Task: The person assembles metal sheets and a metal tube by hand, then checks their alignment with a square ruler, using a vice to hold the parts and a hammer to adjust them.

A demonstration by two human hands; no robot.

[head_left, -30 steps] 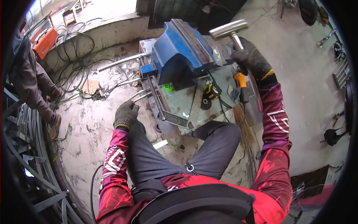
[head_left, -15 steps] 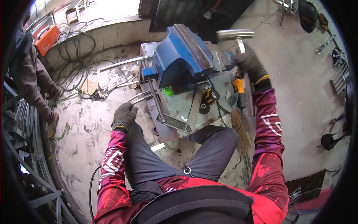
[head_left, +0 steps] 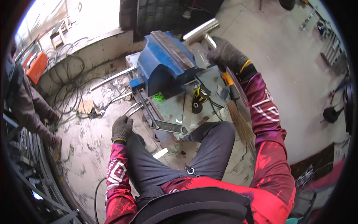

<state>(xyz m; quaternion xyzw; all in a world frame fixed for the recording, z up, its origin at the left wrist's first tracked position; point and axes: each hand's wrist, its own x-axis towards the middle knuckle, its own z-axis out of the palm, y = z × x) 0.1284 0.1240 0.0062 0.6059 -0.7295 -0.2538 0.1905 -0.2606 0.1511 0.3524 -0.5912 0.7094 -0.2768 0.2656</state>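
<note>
My right hand [head_left: 228, 56], in a dark knit glove, is closed round a hammer, its shiny cylindrical head [head_left: 201, 31] raised beyond the right side of a blue bench vise [head_left: 156, 61]. My gloved left hand [head_left: 122, 128] is closed beside my left knee, on thin bent metal rods [head_left: 135, 108] that run up toward the vise's left side. The vise stands on a metal-topped bench [head_left: 175, 109]. Below its jaws, the vise's handle bar [head_left: 146, 108] slants down toward a dark metal angle piece [head_left: 169, 126] at the bench's near edge.
On the bench lie a yellow-black tape measure [head_left: 201, 93], a black disc [head_left: 197, 108], a green round item [head_left: 159, 96] and an orange-handled tool [head_left: 227, 79]. A broom [head_left: 240, 119] leans at right. Cables [head_left: 67, 78] and a person [head_left: 28, 100] are at left, near metal bars [head_left: 35, 156].
The hammer head has tilted from nearly level to slanted, its left end lower, with my right hand shifting left. The whole view has turned slightly. My left hand stays closed by the knee.
</note>
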